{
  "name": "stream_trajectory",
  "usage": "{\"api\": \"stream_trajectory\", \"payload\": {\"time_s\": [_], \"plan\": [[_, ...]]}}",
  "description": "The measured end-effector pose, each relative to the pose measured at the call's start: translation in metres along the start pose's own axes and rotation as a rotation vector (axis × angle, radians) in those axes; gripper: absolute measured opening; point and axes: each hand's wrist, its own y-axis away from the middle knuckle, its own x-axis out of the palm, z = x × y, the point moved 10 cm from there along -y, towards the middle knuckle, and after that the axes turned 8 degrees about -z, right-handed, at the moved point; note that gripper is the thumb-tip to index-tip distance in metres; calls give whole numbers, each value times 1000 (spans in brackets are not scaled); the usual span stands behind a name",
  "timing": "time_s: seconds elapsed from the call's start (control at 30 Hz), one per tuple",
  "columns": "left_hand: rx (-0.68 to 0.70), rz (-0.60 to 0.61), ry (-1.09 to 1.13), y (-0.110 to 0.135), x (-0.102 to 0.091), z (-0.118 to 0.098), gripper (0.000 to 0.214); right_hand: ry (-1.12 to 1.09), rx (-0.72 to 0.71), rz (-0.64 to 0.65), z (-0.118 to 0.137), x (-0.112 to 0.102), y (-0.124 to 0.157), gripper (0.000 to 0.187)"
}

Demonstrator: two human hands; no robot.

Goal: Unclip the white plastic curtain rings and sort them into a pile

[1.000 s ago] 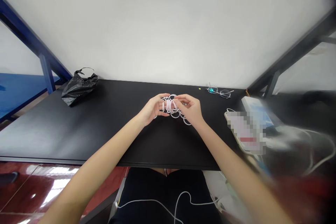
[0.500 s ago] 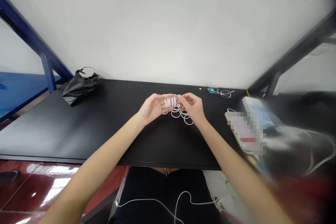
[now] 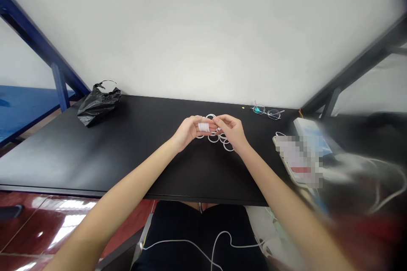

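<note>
My left hand [image 3: 188,132] is raised above the middle of the black table, palm toward me. Several white rings [image 3: 204,127], like thin elastic bands, sit side by side round its fingers. My right hand [image 3: 232,130] meets the left fingertips, its thumb and index finger pinched on what looks like another white ring; the contact point is partly hidden. Loose white rings [image 3: 228,146] lie on the table just below and behind both hands.
A crumpled black plastic bag [image 3: 99,103] is at the back left. Glasses [image 3: 266,111] lie at the back right. On the right are a phone [image 3: 294,163], a white box [image 3: 313,135] and cables. A white cable [image 3: 178,241] crosses my lap.
The rings on my left fingers have come closer together into a tight stack nearer the palm. A loose ring now shows behind the fingertips. The right hand stays at the left fingertips.
</note>
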Motion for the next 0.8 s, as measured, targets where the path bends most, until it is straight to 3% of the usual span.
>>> {"api": "stream_trajectory", "payload": {"time_s": [0.07, 0.13, 0.2, 0.27, 0.47, 0.63, 0.8], "plan": [[243, -53, -245, 8, 0, -22, 34, -52, 105, 49, -8, 5, 1, 42], [445, -77, -495, 20, 8, -38, 26, -145, 208, 227, -12, 23, 9, 44], [555, -31, -674, 31, 20, -43, 19, -247, 254, 428, -8, 43, 22, 45], [603, 49, -774, 37, 32, -39, 17, -304, 253, 509, -3, 51, 30, 47], [656, 179, -908, 42, 48, -28, 21, -302, 230, 474, -7, 52, 31, 40], [659, 143, -893, 42, 47, -31, 23, -365, 192, 362, -7, 44, 26, 37], [539, 78, -741, 35, 39, -28, 26, -368, 180, 321, -8, 43, 25, 31]]}}
